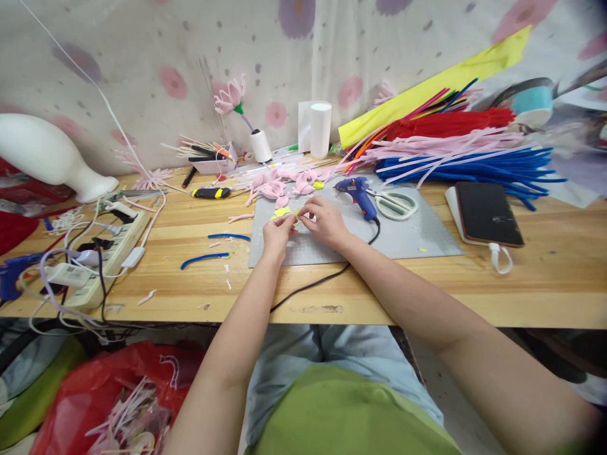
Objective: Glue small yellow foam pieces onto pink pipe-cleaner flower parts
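Pieces of yellow material (281, 213) are showing at the fingertips of both hands, above the near left part of a grey mat (412, 243). The left hand (275, 235) is pinching the yellow between thumb and fingers; the right hand (327, 222) is meeting it with bent fingers, though I cannot tell what its fingertips are gripping. Just beyond the hands, pink petal shapes (274, 189) are lying in a loose cluster. Right of them, a blue glue gun (361, 197) is resting beside scissors (401, 206), its black cord (313, 285) running under the right forearm. On the wooden table (164, 281), two blue strips (206, 258) are lying left of the mat, and a black-and-yellow cutter (211, 193) is sitting farther back. Red stems (446, 123), pink stems (436, 146) and blue stems (474, 170) are piling up at the back right. Behind, a pink flower (231, 98) is standing in a white bottle (260, 147). At far left, cables are crowding a power strip (116, 253).
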Available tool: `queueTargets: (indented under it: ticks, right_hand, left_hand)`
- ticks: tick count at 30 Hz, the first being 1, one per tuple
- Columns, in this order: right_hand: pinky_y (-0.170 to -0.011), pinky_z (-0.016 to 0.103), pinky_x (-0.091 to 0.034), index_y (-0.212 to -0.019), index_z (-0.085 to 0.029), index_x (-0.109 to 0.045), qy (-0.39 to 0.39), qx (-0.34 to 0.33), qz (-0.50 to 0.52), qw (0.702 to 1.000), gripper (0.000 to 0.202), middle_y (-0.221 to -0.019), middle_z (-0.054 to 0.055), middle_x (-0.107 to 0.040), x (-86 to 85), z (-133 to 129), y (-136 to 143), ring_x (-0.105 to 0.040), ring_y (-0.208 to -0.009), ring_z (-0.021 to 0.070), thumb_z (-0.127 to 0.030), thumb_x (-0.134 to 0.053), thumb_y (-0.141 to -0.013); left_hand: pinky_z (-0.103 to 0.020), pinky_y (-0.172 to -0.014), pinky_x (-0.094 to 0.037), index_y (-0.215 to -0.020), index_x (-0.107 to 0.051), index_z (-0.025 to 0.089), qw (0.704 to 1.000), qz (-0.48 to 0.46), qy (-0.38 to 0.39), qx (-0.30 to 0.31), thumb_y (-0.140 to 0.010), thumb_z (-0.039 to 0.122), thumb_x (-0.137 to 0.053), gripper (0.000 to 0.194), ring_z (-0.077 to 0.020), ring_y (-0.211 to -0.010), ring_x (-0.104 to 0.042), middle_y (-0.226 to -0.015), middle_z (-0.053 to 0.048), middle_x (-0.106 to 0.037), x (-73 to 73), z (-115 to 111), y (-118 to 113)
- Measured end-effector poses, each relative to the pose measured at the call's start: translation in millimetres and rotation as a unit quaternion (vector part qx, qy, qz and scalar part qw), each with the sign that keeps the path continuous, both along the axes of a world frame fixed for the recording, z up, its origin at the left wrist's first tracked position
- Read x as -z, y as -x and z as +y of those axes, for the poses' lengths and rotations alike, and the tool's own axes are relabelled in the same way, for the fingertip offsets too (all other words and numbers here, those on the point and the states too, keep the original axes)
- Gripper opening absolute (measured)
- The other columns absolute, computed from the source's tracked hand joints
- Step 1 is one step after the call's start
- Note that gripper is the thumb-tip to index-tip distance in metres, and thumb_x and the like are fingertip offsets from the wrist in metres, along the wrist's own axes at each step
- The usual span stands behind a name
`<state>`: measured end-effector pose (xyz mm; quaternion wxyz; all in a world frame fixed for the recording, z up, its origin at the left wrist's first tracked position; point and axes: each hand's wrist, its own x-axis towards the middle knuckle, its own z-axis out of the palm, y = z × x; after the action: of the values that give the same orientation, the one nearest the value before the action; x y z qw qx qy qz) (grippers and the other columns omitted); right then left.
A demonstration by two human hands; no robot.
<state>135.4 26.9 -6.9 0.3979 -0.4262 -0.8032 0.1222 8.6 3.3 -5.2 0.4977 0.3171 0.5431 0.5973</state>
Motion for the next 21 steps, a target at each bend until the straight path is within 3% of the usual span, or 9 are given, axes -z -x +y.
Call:
queueTargets:
  ticks: [10, 14, 16, 18, 21]
  right_hand:
    - [-0.065, 0.027, -0.039, -0.078, -0.018, -0.065, 0.007, -0.007, 0.015, 1.0, 0.011, -0.088, 0.006, -0.059, 0.8, -1, -1, -0.053, -0.069, 0.0128, -0.02, -0.054, -0.08]
    - [-0.063, 0.026, -0.039, -0.076, -0.017, -0.064, 0.029, -0.015, 0.065, 0.997, 0.01, -0.085, 0.005, -0.058, -0.5, 1, -4, -0.052, -0.068, 0.0116, -0.02, -0.055, -0.078]
    - [-0.062, 0.024, -0.04, -0.073, -0.017, -0.062, 0.072, -0.023, 0.116, 0.99, 0.007, -0.082, 0.004, -0.057, -1.9, 2, -7, -0.052, -0.069, 0.0112, -0.021, -0.057, -0.075]
    - [-0.057, 0.023, -0.04, -0.072, -0.016, -0.06, 0.163, -0.038, 0.178, 0.97, 0.008, -0.075, 0.002, -0.056, -3.6, 4, -10, -0.052, -0.065, 0.0105, -0.024, -0.059, -0.073]
    - [-0.047, 0.019, -0.038, -0.074, -0.017, -0.057, 0.318, -0.075, 0.266, 0.907, 0.012, -0.068, 0.0, -0.055, -6.4, 5, -12, -0.051, -0.057, 0.0086, -0.028, -0.059, -0.07]
  left_hand:
    - [-0.02, -0.051, -0.041, -0.061, -0.064, 0.013, 1.0, -0.014, -0.001, -0.012, -0.057, 0.02, -0.07, 0.011, -0.0054, -0.052, -0.048, -0.062, 0.0, -0.061, 0.9, 2, 1]
    - [-0.019, -0.05, -0.04, -0.061, -0.062, 0.012, 0.999, -0.047, -0.011, -0.023, -0.056, 0.023, -0.072, 0.016, -0.0049, -0.053, -0.047, -0.063, 0.0, -0.06, 1.3, 1, 2]
    - [-0.019, -0.051, -0.039, -0.063, -0.062, 0.012, 0.997, -0.059, -0.016, -0.037, -0.055, 0.025, -0.073, 0.018, -0.0047, -0.053, -0.048, -0.064, 0.0, -0.06, 0.9, 1, 4]
    - [-0.018, -0.051, -0.038, -0.064, -0.062, 0.013, 0.995, -0.072, -0.027, -0.07, -0.054, 0.025, -0.073, 0.019, -0.0043, -0.054, -0.048, -0.064, 0.001, -0.059, -0.4, 2, 7]
    - [-0.017, -0.052, -0.037, -0.065, -0.06, 0.013, 0.984, -0.1, -0.044, -0.141, -0.055, 0.023, -0.071, 0.018, -0.003, -0.054, -0.047, -0.064, 0.002, -0.058, -4.0, 4, 16]
